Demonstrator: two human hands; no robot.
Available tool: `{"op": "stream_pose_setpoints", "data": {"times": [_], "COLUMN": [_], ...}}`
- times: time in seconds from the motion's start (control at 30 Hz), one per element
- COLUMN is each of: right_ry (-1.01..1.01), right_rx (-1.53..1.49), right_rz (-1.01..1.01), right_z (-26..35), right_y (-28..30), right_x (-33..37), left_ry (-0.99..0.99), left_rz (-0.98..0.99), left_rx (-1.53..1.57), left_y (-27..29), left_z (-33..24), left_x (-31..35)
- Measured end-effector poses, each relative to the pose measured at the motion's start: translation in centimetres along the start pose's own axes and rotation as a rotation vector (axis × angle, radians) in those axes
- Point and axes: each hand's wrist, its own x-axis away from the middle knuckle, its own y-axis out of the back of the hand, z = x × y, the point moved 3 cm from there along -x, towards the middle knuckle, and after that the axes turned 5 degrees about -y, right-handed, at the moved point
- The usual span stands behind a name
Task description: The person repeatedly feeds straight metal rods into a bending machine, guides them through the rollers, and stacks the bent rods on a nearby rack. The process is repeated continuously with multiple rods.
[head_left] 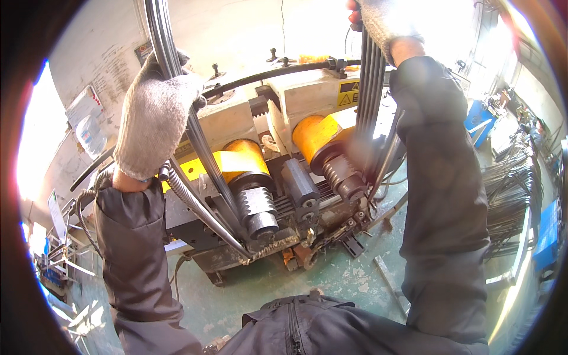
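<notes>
In a grey knit glove, my left hand point(155, 115) is closed round a bundle of long dark metal rods point(161, 35) at the upper left. The bundle slants down toward the machine's front. My right hand point(387, 23), gloved too with bare fingertips showing, grips a second bundle of metal rods point(369, 83) at the upper right; glare washes out part of it. Between the two bundles stands a machine with two yellow cylinders point(244, 158), each ending in a black ridged roller point(258, 207). A dark block point(300, 180) sits between the rollers.
A grey corrugated hose point(195, 201) runs beside the left bundle. A black cable point(266, 76) arches across the machine's top. On the right lie heaped thin rods point(512, 189) and a blue bin point(547, 234). A metal bar point(390, 287) rests on the green floor point(331, 278).
</notes>
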Motion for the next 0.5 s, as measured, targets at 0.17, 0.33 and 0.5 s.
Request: {"op": "stream_pose_setpoints", "data": {"times": [0.17, 0.33, 0.5], "right_ry": [-0.064, 0.616, 0.11], "right_rx": [-0.095, 1.591, 0.724], "right_rz": [-0.098, -0.385, -0.377], "right_z": [-1.6, -2.6, -5.2], "right_y": [0.9, 0.2, 2.8], "right_x": [-0.9, -0.2, 7.2], "left_ry": [0.161, 0.143, 0.173], "left_rz": [-0.078, -0.012, 0.116], "left_rx": [0.11, 0.006, 0.089], "left_y": [1.3, 2.6, 3.7], "left_z": [0.1, 0.1, 0.5], "left_x": [-0.2, 0.1, 0.8]}}
